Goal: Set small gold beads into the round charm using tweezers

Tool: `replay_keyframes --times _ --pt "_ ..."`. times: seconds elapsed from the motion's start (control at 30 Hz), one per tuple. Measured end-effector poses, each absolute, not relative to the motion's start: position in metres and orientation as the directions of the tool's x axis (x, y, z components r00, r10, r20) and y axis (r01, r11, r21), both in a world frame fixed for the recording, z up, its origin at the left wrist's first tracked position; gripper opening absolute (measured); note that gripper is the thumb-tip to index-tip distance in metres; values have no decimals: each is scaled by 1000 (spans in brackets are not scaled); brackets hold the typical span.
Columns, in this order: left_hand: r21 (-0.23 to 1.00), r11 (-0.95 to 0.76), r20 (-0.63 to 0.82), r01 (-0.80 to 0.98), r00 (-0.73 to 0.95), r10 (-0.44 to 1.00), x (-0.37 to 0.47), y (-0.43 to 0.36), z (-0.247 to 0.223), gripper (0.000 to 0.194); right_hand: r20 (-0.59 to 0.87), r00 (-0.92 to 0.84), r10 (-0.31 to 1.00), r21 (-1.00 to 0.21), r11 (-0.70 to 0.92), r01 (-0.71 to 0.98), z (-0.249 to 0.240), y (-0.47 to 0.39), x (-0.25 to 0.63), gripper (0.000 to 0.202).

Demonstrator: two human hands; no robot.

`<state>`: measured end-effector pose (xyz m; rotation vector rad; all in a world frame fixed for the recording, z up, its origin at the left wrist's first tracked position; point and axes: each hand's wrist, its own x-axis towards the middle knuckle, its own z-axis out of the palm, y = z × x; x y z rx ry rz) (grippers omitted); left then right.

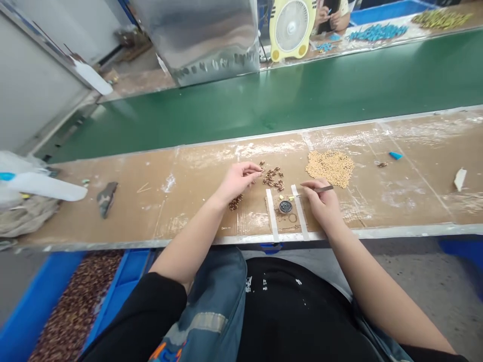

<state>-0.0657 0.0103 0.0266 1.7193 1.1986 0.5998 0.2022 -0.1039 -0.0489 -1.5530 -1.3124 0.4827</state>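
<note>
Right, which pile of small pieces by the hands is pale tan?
The broad pile just beyond the right hand; the brown pieces beside the left hand are clearly darker.

On the table, the pot sits between two strips of tape; from it, a pile of bits lies at eleven o'clock, the left hand at ten, a heap of beads between one and two, and the right hand at three. Far out at nine lies a bottle, with a bin lower down at eight. Beyond the table at twelve runs a belt, a fan behind it.
</note>
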Motion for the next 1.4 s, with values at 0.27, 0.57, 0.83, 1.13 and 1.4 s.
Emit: replay_keyframes --times 0.27,0.57,0.83,1.13,1.4 --pt "655 -79 -145 751 228 963 -127 71 17 4 258 230 938 -797 72 600 -55 -118 221 31" --pt "593 -102 -135 798 224 965 -130 76 18 16 209 283 936 -823 12 568 -55 -116 219 34" --pt "524 -229 -256 820 408 876 -148 50 45 10 150 347 926 -868 -45 495 -55 -116 219 40" --pt "421 -314 -325 851 465 823 -132 34 36 10 193 421 886 -891 -21 454 -60 -114 222 50" --pt "438 -367 -345 821 531 774 -127 41 43 7 332 463 822 -905 138 403 -63 -113 225 51"
